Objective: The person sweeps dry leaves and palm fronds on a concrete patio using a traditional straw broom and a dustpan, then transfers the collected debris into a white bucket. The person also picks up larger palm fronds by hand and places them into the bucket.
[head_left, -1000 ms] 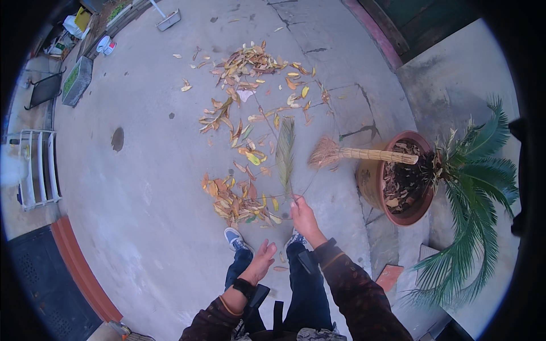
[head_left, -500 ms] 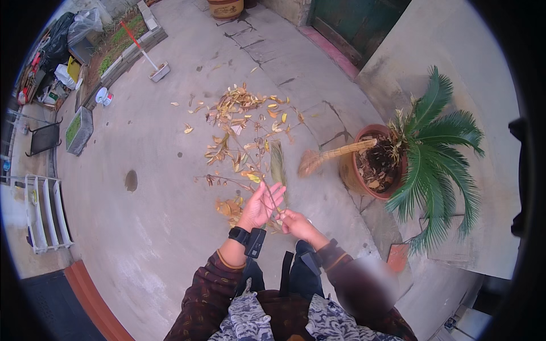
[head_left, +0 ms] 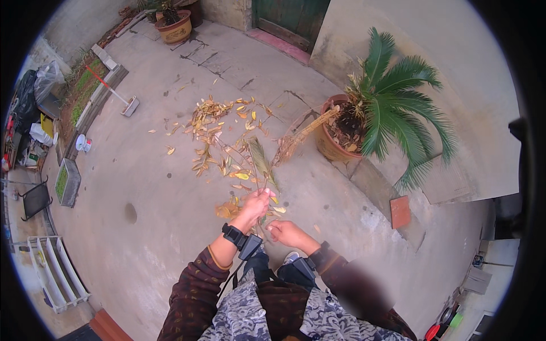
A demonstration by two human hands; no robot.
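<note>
My left hand (head_left: pixel 257 204) is closed around the stems of a dry leafy branch (head_left: pixel 242 162) that stretches away over the concrete. A thin stem end shows below that fist. Close by on the right, my right hand (head_left: pixel 287 234) has its fingers curled in beside the stem end; whether something small is pinched there is hidden. Dry brown and yellow leaves (head_left: pixel 209 115) lie heaped beyond the branch. A long faded palm frond (head_left: pixel 259 157) lies along the branch's right side. More dry leaves (head_left: pixel 227 209) lie left of my left hand.
A straw broom (head_left: pixel 288 149) rests against a large pot (head_left: pixel 331 146) holding a green palm (head_left: pixel 392 96) on the right. Beyond the leaves at left is a long-handled dustpan (head_left: pixel 130 107). A planter box (head_left: pixel 69 183), a white bucket (head_left: pixel 83 143) and a white rack (head_left: pixel 57 273) stand farther left.
My left hand, open with palm up before, has closed around the stems. My right hand has come away from its hold on the branch, lower and nearer me. The whole view has shifted.
</note>
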